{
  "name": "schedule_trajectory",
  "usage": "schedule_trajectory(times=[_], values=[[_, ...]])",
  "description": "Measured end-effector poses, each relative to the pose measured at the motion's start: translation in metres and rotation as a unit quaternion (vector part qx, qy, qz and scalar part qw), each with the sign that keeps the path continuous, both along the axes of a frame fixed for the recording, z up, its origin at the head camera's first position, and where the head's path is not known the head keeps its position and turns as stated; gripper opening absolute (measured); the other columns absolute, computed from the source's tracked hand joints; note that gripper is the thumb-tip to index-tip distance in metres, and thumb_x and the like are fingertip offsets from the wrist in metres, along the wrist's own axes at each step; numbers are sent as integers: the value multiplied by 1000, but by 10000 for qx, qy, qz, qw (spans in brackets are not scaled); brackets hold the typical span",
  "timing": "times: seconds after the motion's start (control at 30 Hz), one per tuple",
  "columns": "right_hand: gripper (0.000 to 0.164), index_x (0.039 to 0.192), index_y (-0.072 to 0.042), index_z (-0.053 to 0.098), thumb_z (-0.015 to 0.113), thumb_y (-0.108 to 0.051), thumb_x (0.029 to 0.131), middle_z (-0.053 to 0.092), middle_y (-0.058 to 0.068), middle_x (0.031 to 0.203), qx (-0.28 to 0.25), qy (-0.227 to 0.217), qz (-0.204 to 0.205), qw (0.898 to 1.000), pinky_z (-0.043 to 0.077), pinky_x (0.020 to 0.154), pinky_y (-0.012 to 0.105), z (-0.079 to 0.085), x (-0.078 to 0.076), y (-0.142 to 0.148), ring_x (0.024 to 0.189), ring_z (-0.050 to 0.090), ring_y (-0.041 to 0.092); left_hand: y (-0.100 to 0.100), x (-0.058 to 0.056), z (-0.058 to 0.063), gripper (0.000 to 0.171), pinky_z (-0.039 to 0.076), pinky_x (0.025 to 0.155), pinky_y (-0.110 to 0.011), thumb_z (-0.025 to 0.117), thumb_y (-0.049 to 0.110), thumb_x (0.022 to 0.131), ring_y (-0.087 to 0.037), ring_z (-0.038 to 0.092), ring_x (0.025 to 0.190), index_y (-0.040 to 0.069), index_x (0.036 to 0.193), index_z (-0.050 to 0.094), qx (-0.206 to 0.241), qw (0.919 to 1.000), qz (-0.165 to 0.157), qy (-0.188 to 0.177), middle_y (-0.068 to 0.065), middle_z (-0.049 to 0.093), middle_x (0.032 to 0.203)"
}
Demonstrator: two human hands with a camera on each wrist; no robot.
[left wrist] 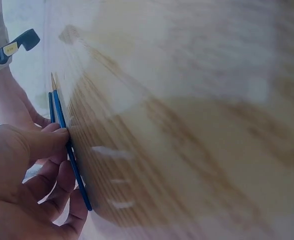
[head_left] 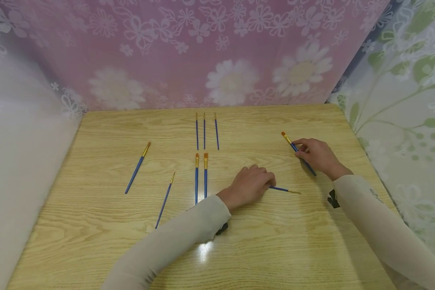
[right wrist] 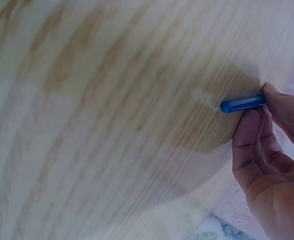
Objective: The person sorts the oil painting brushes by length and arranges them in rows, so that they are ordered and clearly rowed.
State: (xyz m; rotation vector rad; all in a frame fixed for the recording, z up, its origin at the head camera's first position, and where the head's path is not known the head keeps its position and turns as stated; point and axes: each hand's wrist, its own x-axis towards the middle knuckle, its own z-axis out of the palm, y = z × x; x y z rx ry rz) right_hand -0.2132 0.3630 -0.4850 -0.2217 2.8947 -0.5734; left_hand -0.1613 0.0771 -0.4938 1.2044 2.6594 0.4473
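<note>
My left hand [head_left: 251,183] pinches a thin blue-handled paintbrush [head_left: 280,188] between thumb and fingers, low over the table. Its tip points right in the head view, and the hand hides the rear of the handle. The left wrist view shows more of that thin brush [left wrist: 73,159] below the thumb. Farther right, my right hand [head_left: 317,155] grips a thicker paintbrush [head_left: 287,137], its orange bristles pointing away to the upper left. In the right wrist view the blue handle end [right wrist: 241,104] sticks out past the thumb and fingertips.
Three thin paintbrushes [head_left: 204,133] lie side by side near the back of the wooden table [head_left: 94,241]. Two wider brushes [head_left: 205,173] lie below them, partly behind the left sleeve. Farther left are a thicker brush [head_left: 137,171] and a thin brush [head_left: 164,201], both slanted.
</note>
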Motion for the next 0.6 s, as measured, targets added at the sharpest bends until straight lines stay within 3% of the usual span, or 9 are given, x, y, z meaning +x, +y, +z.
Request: schedule_trajectory(times=[0.33,0.6], values=[[46,152,0,60,68,-15,109,74,24,115,36,63,13,10000,59,82,56,-1,-1,1,104,73,43,-7,-4,4,28,55,101,-31,55,19,116,-16,65,116,25,133,76,103,9996,57,-261,3,72,126],[46,152,0,60,68,-15,109,74,25,116,22,12,40,10000,59,81,56,0,0,0,104,73,43,-24,-15,6,27,54,107,-30,56,20,116,-16,64,124,24,134,75,369,9976,288,-511,5,70,129]])
